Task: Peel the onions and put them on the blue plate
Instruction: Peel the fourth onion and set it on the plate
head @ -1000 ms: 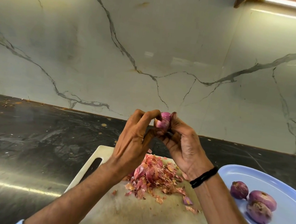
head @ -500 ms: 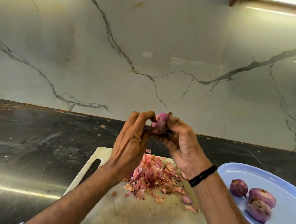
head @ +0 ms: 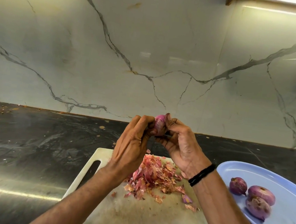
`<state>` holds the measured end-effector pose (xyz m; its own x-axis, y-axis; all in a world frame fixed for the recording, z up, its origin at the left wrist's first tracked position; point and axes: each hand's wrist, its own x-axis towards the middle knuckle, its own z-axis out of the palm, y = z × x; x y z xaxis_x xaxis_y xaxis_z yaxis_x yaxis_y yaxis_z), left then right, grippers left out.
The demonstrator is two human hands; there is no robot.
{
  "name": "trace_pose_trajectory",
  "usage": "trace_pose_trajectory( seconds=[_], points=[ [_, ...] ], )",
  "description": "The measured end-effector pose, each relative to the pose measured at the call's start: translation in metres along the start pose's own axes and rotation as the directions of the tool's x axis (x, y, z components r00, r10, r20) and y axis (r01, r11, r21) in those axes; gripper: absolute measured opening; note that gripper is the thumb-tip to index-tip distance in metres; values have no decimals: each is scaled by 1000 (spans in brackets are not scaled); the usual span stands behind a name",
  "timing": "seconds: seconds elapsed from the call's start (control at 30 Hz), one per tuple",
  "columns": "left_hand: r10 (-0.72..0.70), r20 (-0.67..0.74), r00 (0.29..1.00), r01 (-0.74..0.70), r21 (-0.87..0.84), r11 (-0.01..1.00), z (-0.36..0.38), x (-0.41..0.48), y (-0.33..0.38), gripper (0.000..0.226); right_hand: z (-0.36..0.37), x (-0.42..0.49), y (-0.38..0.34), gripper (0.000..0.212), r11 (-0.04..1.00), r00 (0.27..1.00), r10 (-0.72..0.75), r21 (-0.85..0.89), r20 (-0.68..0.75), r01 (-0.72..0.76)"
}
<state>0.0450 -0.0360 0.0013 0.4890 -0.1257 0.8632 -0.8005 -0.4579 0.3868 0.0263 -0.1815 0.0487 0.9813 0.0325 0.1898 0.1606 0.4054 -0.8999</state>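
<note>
Left hand [head: 131, 146] and right hand [head: 182, 145] raised together, curled fingers gripping one onion [head: 159, 124].

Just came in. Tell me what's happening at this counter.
A person is peeling onions. The left hand and the right hand hold one small red onion up above the white cutting board, fingers curled round it, apparently working at its skin. A heap of peels lies on the board beneath. Three onions already sit close together on the blue plate to the right.

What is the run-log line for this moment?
step: peeling | left hand: holds onion | right hand: holds same onion | blue plate: three onions | cutting board: peel pile
</note>
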Motion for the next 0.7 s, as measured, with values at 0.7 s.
trace_pose_trajectory(
  seconds=[0.7],
  points=[
    [-20,55,998,18,27,999,2,-2,0,11,-2,2,3,34,997,1000,26,-77,-11,-27]
  ],
)
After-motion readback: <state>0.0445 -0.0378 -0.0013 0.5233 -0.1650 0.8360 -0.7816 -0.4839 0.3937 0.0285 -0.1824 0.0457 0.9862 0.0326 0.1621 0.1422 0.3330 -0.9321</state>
